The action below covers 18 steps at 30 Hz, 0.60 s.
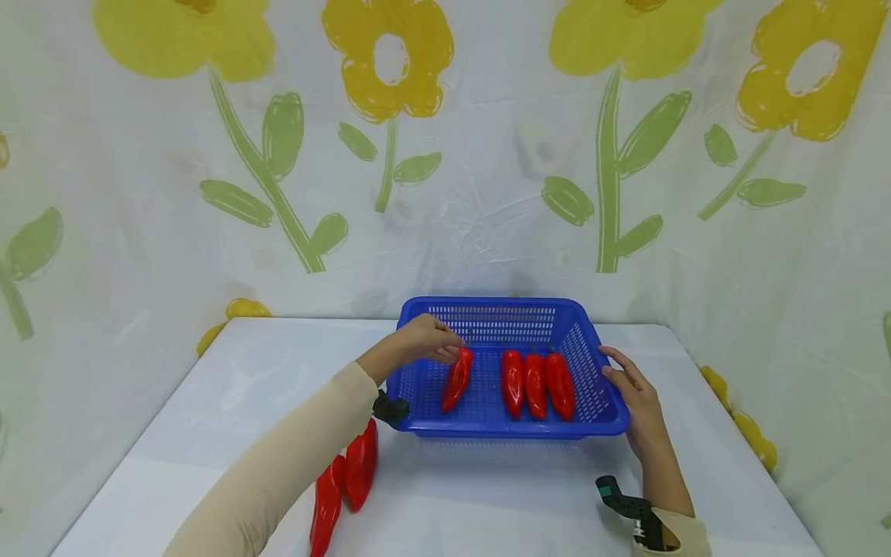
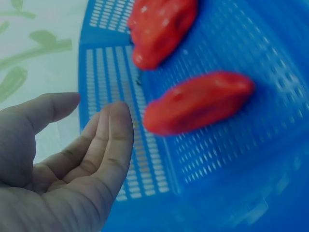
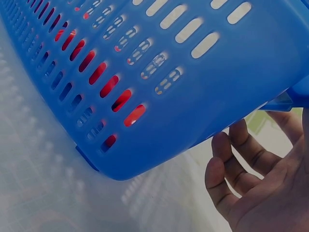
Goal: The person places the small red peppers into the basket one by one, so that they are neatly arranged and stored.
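1. Basket [image 1: 501, 430] of blue perforated plastic stands on the white counter [image 1: 230, 418], near its far edge.
2. Four red peppers lie inside: the lone pepper [image 1: 457, 379] toward the left and the row of three peppers [image 1: 535, 387] side by side toward the right.
3. The person's left grip [image 1: 428, 340] reaches over the basket's left side, just beside the stem end of the lone pepper; the left wrist view shows thumb and fingers apart, gently curved, with nothing between them. Whether a fingertip brushes the pepper I cannot tell.
4. The right grip [image 1: 636, 398] holds the basket's right rim, its fingers curled up under the edge in the right wrist view.
5. Two loose peppers [image 1: 360, 468] lie on the counter, left of the basket's front, partly behind the left arm's beige sleeve [image 1: 299, 449].
6. Behind the counter hangs a white curtain [image 1: 487, 193] printed with yellow flowers and green leaves.
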Motion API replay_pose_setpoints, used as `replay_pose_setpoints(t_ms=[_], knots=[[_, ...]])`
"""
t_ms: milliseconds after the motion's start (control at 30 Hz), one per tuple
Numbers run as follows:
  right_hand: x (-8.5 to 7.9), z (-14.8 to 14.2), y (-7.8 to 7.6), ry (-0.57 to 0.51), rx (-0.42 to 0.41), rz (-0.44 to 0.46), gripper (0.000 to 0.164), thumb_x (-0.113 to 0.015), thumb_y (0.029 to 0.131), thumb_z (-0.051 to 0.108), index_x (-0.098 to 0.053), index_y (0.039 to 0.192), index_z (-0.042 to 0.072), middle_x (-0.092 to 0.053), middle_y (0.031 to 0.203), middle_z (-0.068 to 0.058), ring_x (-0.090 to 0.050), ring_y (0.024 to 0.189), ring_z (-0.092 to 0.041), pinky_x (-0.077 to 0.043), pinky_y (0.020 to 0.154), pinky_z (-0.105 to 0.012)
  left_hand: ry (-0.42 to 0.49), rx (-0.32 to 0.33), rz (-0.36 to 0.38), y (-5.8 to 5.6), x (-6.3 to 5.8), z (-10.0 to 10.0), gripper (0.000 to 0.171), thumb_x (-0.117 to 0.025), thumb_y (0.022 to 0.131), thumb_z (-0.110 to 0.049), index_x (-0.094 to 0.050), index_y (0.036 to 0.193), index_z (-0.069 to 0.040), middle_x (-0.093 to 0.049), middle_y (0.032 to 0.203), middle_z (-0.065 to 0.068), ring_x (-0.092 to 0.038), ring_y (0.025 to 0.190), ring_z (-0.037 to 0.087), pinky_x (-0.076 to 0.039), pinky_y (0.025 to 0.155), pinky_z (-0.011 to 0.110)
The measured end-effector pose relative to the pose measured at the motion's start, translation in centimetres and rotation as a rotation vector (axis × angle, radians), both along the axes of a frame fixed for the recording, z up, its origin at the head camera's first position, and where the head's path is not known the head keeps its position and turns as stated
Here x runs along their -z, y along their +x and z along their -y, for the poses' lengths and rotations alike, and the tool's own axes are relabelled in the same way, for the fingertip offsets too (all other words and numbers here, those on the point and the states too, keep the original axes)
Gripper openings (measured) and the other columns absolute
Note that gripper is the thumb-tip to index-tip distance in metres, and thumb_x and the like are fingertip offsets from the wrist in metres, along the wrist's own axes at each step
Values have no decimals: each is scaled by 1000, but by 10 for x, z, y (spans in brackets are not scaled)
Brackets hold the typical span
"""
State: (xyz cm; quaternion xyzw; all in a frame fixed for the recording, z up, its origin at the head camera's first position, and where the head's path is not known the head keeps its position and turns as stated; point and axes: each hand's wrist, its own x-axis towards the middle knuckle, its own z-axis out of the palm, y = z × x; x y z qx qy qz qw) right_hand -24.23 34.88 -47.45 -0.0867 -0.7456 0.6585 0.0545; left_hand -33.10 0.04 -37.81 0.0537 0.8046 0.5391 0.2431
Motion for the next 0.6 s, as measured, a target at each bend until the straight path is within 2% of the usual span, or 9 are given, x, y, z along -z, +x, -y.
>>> replay_pose_setpoints(t_ms=[200, 333, 400, 467, 600], knots=[[1, 0, 1, 2, -12, 18, 54, -52, 102, 49, -42, 152, 33, -43, 149, -14, -59, 105, -8, -57, 81, -24, -127, -58, -26, -1, 12, 8, 30, -69, 93, -7, -64, 115, 13, -70, 106, 26, -70, 101, 37, -56, 90, 44], [1, 1, 1, -1, -4, 33, 54, -51, 102, 50, -41, 152, 34, -36, 155, -15, -57, 112, -15, -57, 81, -25, -255, -42, -21, 0, 15, 4, 32, -71, 92, -11, -62, 114, 11, -70, 99, 23, -71, 96, 36, -56, 89, 43], [0, 1, 1, 0, 1, 40, 54, -51, 102, 50, -40, 152, 36, -35, 157, -14, -54, 117, -20, -57, 81, -25, -310, -24, 8, 1, 14, 1, 35, -72, 92, -12, -60, 116, 10, -69, 98, 22, -71, 96, 35, -57, 89, 43], [0, 2, 0, -1, 3, 44, 53, -50, 102, 50, -40, 152, 37, -34, 158, -14, -52, 122, -25, -57, 81, -26, -343, -9, 45, 2, 13, -2, 43, -72, 91, -12, -55, 124, 10, -67, 99, 22, -71, 97, 36, -57, 89, 43], [-3, 2, -1, 5, -1, 37, 54, -50, 102, 50, -40, 153, 36, -33, 158, -13, -51, 122, -25, -57, 81, -24, -326, -9, 126, 2, 11, -4, 54, -72, 92, -12, -46, 134, 10, -66, 104, 26, -70, 99, 38, -57, 88, 44]])
